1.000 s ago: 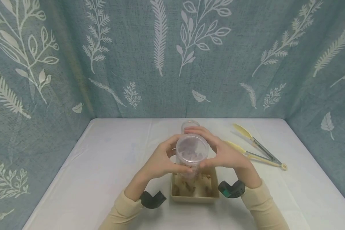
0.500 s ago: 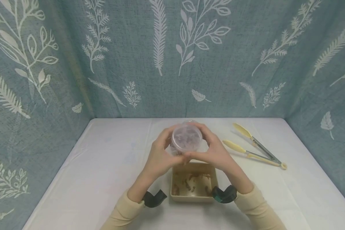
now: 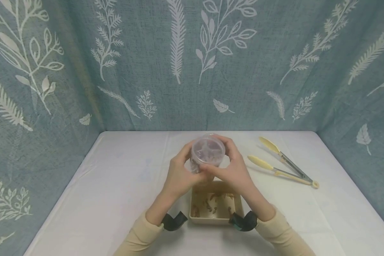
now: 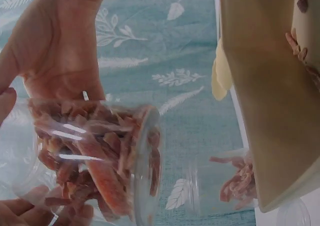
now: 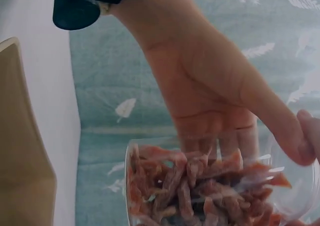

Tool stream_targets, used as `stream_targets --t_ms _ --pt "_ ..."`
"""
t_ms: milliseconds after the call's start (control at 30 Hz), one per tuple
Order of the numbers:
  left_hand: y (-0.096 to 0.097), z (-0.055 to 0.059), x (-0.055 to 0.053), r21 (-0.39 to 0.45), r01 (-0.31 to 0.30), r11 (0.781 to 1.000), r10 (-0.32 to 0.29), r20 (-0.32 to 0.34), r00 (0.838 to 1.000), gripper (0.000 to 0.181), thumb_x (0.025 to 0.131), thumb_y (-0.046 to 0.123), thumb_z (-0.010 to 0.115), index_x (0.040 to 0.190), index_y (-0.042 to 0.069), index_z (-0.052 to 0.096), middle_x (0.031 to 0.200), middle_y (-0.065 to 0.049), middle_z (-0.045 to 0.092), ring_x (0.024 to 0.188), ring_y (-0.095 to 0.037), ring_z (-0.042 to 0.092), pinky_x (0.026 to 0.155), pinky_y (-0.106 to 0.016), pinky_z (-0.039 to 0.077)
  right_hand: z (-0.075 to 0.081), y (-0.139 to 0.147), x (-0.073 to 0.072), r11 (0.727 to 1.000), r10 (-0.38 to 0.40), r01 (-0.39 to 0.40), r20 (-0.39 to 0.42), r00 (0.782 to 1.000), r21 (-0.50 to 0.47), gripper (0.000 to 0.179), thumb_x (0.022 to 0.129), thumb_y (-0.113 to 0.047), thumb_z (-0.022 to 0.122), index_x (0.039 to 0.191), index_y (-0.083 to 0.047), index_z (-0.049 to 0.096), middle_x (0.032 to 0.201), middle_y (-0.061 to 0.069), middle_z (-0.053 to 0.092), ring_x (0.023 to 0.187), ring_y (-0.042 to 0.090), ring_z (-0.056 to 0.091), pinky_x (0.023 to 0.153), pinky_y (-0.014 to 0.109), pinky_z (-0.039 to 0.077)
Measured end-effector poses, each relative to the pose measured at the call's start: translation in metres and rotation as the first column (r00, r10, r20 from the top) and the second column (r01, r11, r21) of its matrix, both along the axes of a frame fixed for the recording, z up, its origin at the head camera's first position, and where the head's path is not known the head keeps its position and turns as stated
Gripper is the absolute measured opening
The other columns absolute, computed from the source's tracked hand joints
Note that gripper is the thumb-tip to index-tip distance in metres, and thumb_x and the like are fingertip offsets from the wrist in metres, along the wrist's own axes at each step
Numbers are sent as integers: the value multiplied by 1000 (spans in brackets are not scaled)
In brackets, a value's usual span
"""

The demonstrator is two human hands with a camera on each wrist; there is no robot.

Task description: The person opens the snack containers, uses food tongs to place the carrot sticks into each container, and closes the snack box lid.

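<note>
A clear plastic jar (image 3: 208,151) of reddish-brown dried meat strips (image 4: 107,171) is held up between both hands. My left hand (image 3: 180,174) grips its left side. From the right, my right hand (image 3: 232,165) curls round it, thumb across the near side below the upper rim. The thumbs meet or nearly meet at the front. Through the jar wall in the right wrist view, the strips (image 5: 200,191) lie heaped at the bottom. Just on the near side of the jar sits a tan rectangular tray (image 3: 216,221) with several strips scattered inside.
A second clear jar (image 4: 200,186) with some strips stands behind the held one, mostly hidden in the head view. Yellow-tipped tongs (image 3: 291,167) lie spread at the right on the white table (image 3: 121,185). A patterned blue-green curtain (image 3: 192,99) encloses the back and sides.
The jar has moved away from above the tray, toward the back and slightly left. My right hand has come inward, its thumb now over the jar's front. More of the tray shows.
</note>
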State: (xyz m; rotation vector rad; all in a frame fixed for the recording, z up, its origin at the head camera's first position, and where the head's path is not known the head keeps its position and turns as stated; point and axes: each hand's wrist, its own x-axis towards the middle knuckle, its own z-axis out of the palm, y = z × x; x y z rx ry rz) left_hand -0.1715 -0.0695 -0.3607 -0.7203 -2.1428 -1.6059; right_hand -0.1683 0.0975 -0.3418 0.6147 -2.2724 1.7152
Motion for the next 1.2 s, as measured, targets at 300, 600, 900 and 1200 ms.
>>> stream_targets --t_ms 300,600,900,1200 --pt "0 -4 -2 -5 -68 998 68 -23 997 72 66 16 83 130 14 50 124 -3 58 115 -20 55 96 -40 46 -1 -3 1 998 22 -26 60 998 53 84 71 -33 80 137 -20 29 132 2 47 119 21 45 101 50 34" --pt "-14 8 0 63 232 971 -240 186 953 69 67 22 84 128 15 52 118 -5 60 106 -18 57 89 -40 50 8 32 -17 866 496 -493 -22 868 86 98 78 -52 67 149 -14 13 152 10 22 140 23 19 111 56 14" --pt "-15 8 0 59 544 837 -545 176 820 75 72 41 77 128 0 49 120 -22 56 105 -25 57 86 -41 52 1 31 -25 624 782 -780 -54 621 52 90 85 -45 63 144 5 17 152 14 20 139 29 19 110 51 24" --pt "-11 13 8 -72 242 968 -233 113 966 75 65 18 85 131 23 49 124 4 58 116 -13 52 96 -38 46 4 30 -19 802 596 -596 17 803 33 81 79 -35 73 143 -11 30 142 5 38 130 25 34 107 54 23"
